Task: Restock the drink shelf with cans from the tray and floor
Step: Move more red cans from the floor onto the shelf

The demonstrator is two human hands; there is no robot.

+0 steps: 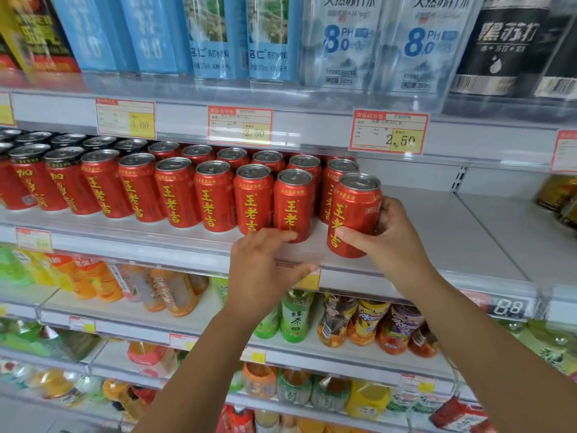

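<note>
The right hand (388, 237) has its grip clamped around a red can (354, 214) with yellow characters, thumb across the front and fingers wrapped behind it, the can upright at the front edge of the shelf (437, 232). It stands at the right end of the row of matching red cans (175, 195), just beside the last can in the front line. The left hand (265, 270) is open, fingers spread and holding nothing, its fingertips close to the base of the neighbouring red can (293, 204); whether they touch it cannot be told. To the right of the held can the shelf is bare grey. Price tags (388, 132) hang along the rail above. Bottled water (343, 39) fills the upper shelf, and colourful juice and tea bottles (295, 317) fill the shelves below.
</note>
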